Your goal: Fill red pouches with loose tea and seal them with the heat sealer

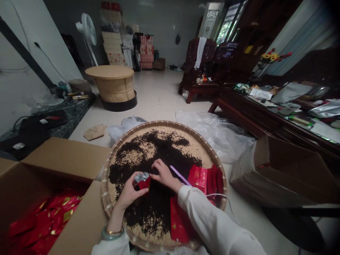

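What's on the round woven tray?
On the tray: dark loose leaves, red packets, a purple stick and a white cord. The right sleeve hides part of the packets; anything beneath the leaves is hidden.

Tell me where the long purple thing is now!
In the head view, the long purple thing is just right of centre, over the round woven tray, between the right hand and the red packets.

The pouch [143, 183] is red and silver, the leaves [162, 153] blackish, the tray [204, 149] tan.
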A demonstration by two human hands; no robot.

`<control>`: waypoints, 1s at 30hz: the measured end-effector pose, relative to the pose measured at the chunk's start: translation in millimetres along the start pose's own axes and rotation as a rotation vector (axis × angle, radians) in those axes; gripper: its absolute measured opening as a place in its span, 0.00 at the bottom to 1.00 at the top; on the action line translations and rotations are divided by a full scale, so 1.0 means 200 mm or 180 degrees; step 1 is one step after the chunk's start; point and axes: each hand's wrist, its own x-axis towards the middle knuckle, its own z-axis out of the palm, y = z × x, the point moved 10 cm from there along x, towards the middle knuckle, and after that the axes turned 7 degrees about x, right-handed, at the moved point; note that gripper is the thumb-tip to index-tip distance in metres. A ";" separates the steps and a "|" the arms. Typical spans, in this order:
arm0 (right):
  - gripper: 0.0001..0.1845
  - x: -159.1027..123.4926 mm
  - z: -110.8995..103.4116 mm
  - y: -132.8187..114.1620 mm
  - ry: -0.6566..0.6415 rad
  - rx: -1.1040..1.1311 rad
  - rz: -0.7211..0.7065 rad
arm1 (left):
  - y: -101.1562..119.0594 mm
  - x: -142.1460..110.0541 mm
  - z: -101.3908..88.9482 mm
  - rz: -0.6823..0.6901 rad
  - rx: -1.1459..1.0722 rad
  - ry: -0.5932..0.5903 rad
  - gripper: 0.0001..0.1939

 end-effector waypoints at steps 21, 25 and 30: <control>0.23 -0.12 -0.33 -0.09 0.1831 0.4069 0.1387 | 0.09 0.12 0.24 0.0348 0.1158 0.0344 0.24; 0.28 -0.10 -0.34 -0.13 0.1649 0.3562 0.1119 | 0.09 0.12 0.23 0.0308 0.1082 0.0358 0.25; 0.31 -0.11 -0.33 -0.16 0.1465 0.3357 0.0980 | 0.09 0.11 0.22 0.0338 0.0912 0.0353 0.25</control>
